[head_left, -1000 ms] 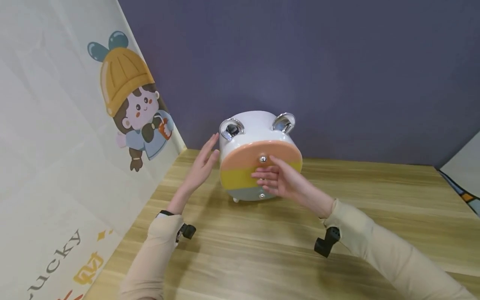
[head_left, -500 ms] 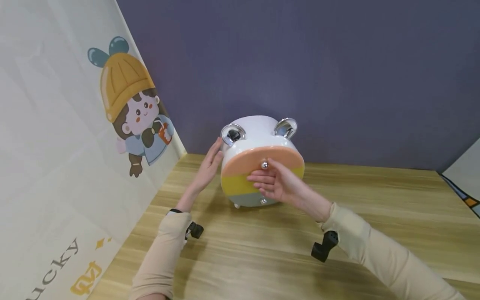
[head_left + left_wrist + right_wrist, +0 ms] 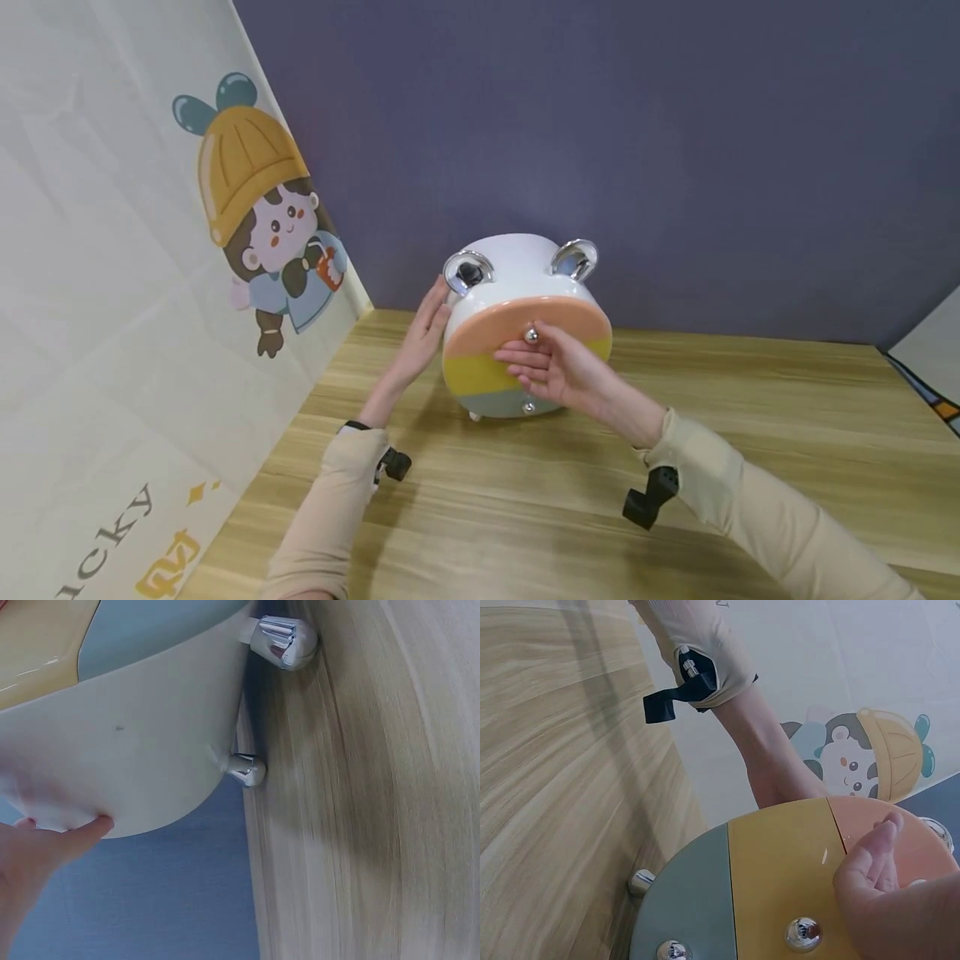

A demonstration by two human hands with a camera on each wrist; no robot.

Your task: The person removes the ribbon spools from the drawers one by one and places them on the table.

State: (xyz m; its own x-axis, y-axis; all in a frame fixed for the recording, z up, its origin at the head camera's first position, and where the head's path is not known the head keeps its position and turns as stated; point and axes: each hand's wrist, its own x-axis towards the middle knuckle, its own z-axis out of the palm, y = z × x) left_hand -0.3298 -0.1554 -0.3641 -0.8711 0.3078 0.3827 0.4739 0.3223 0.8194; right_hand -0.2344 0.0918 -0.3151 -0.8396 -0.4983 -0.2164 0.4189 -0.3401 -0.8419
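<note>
So this little round cabinet (image 3: 517,308) with chrome ears is sitting on the wooden table (image 3: 465,508), right up near the far dark wall (image 3: 675,167). Hands are working apart: the left hand (image 3: 423,333) is touching its left side with pretty straight fingers, while the right hand (image 3: 566,371) is reaching across the front, thumb meeting the top knob (image 3: 532,335). Can't tell if it's actually pinching it.

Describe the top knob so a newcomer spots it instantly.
On the wooden table stands a white cabinet with two silver ears. Its front is striped orange, yellow and grey-green. The shiny top knob sits on the orange stripe, its neighbours on the other two.
</note>
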